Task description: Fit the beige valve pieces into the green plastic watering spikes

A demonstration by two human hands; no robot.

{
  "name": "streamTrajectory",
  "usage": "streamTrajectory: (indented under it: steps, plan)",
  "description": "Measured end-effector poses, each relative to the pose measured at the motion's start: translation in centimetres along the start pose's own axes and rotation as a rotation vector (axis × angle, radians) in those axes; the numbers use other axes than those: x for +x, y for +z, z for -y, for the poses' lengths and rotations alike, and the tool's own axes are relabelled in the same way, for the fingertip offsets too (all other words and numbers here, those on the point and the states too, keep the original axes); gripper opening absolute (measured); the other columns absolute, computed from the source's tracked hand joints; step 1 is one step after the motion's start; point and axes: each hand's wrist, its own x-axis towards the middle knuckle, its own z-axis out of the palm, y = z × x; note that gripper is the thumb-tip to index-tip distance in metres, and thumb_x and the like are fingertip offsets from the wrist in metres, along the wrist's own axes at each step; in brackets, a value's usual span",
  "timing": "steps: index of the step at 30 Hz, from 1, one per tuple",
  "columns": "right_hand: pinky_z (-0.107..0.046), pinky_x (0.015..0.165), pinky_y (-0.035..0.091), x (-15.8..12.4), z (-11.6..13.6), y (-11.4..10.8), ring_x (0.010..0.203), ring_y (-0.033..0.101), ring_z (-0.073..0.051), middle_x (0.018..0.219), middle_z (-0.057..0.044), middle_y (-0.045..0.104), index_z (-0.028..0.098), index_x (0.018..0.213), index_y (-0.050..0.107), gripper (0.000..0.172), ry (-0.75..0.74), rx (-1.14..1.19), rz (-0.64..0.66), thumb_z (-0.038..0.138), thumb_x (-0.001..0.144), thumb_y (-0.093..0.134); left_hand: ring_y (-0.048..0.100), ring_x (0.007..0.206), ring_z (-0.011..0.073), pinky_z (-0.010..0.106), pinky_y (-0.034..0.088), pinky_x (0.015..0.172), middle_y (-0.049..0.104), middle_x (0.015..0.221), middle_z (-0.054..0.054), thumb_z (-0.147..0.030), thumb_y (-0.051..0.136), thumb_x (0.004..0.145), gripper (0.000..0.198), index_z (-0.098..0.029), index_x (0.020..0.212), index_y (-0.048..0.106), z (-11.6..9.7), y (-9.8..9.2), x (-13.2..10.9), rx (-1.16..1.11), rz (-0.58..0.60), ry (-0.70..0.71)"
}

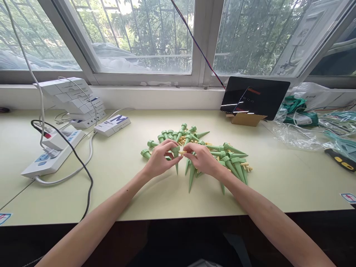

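Note:
My left hand (pixel 161 157) pinches a green plastic watering spike (pixel 175 151) by its wide capped end, with the point hanging down. Close beside it, my right hand (pixel 198 157) is closed on a small yellow peg-like piece (pixel 182 152). The yellow piece lies against or very near the side of the spike's cap; whether it is inserted cannot be made out. Around both hands lies a loose pile of green spikes (pixel 236 165). More small yellow pieces (pixel 182 140) are heaped behind my hands, and others (pixel 246 165) lie among the spikes at right.
A power strip (pixel 55 154) with plugs and cables lies at left, near stacked white boxes (pixel 75 98) and a single box (pixel 112 125). A dark tablet (pixel 254 96) leans in a cardboard stand (pixel 247 119). Plastic bags (pixel 297 128) and a black-yellow tool handle (pixel 340 160) are at right.

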Motion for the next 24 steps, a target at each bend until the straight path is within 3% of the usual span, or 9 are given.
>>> streamTrajectory:
  steps: [17,24]
  plan:
    - [-0.028,0.070,0.041,0.09,-0.08,0.04,0.069,0.051,-0.016,0.072,-0.002,0.057,0.018,0.078,0.055,0.024,-0.019,-0.061,0.023,0.017,0.099,0.044,0.061,0.078,0.0124,0.026,0.062,0.061,0.060,0.106,0.006,-0.030,0.069,0.082,0.016,-0.019,0.091,0.062,-0.21,0.06,0.03,-0.002,-0.001,0.013]
    - [-0.030,0.074,0.045,0.03,-0.01,0.06,0.079,0.058,-0.018,0.084,-0.005,0.066,0.018,0.092,0.061,0.011,-0.034,-0.020,-0.015,0.018,0.096,0.051,0.061,0.077,0.0123,0.026,0.062,0.061,0.060,0.106,0.006,-0.030,0.069,0.083,0.016,-0.018,0.090,0.062,-0.19,0.05,0.08,0.000,-0.009,0.007]
